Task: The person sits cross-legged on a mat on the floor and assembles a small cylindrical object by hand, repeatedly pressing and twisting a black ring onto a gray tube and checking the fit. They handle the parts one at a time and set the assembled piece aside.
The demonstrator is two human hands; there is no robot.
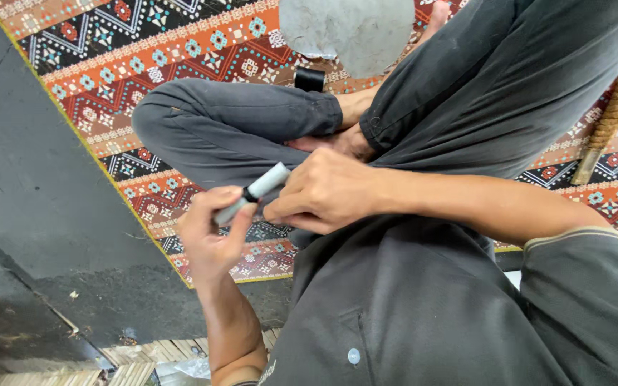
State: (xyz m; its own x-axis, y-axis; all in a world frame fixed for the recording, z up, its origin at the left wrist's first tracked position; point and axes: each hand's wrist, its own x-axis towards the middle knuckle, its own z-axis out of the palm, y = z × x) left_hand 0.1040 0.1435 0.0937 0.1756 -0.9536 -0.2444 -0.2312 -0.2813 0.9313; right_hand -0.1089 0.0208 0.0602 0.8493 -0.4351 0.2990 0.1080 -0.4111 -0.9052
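I sit cross-legged in dark grey trousers (pixel 230 121) on a patterned mat. My left hand (pixel 209 239) grips the lower end of a grey cylinder-shaped marker (pixel 270 179) with a black band near its middle. My right hand (pixel 323 193) closes its fingers around the marker's upper, lighter part. The marker lies slanted between both hands, just above my lap. My grey shirt (pixel 409 307) fills the lower right.
The mat (pixel 180 43) has orange, black and red geometric bands. A small black cylinder (pixel 310 78) stands on it by my knee, below a large grey rounded lump (pixel 348 28). A twisted rope-wrapped stick (pixel 613 107) lies at right. Dark floor (pixel 30 200) spreads left.
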